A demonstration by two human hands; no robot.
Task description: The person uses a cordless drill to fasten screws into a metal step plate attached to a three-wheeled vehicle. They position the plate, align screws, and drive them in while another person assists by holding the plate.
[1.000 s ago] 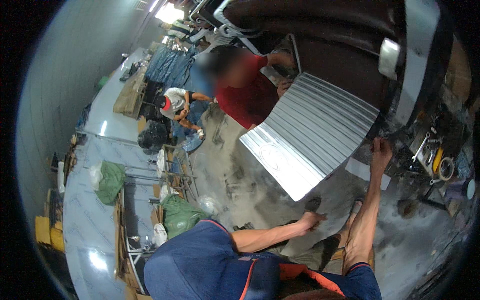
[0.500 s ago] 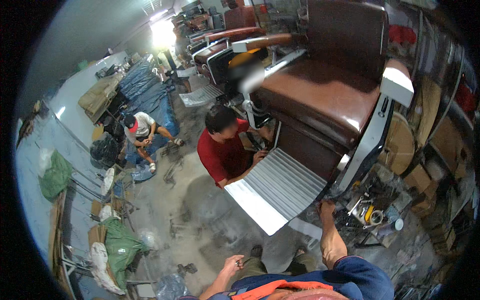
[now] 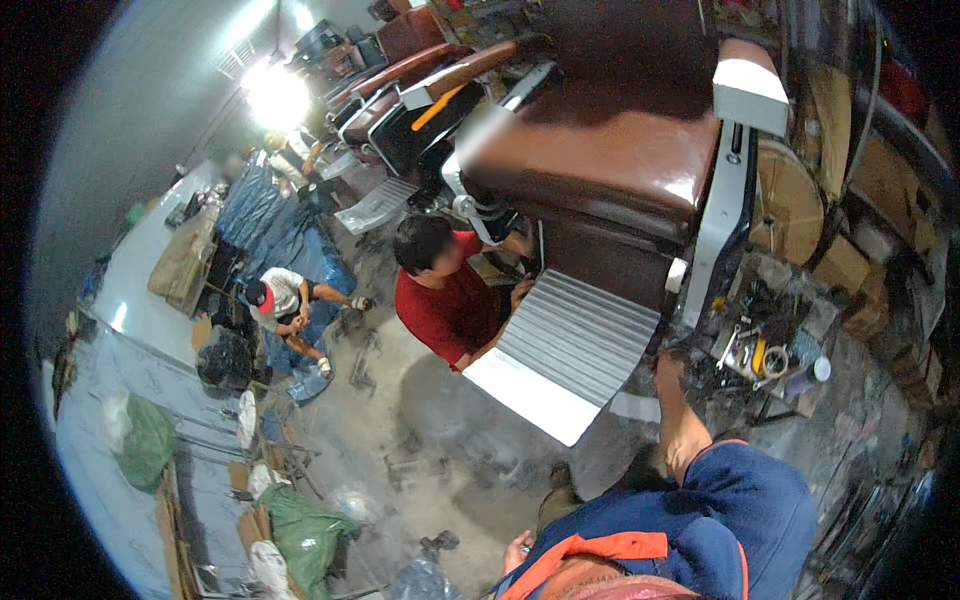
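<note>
A brown leather barber chair with a ribbed metal footrest stands before me. My right hand reaches down at the footrest's right edge, by the chair's lower side. Shadow hides its fingertips and whatever they touch. Low in front of my body, my left hand is partly seen with fingers curled; anything in them is too small to make out. Left of the footrest crouches a person in a red shirt, hands under the chair and at the footrest's edge.
To the right, a low stand holds wrenches, a yellow-handled tool, a tape roll and a can. Another person sits at the left near blue-wrapped goods. Green bags and metal parts lie on the left.
The view has turned, so the chair sits further left. My left hand has drawn in nearer my body. My right hand stays beside the footrest's right edge.
</note>
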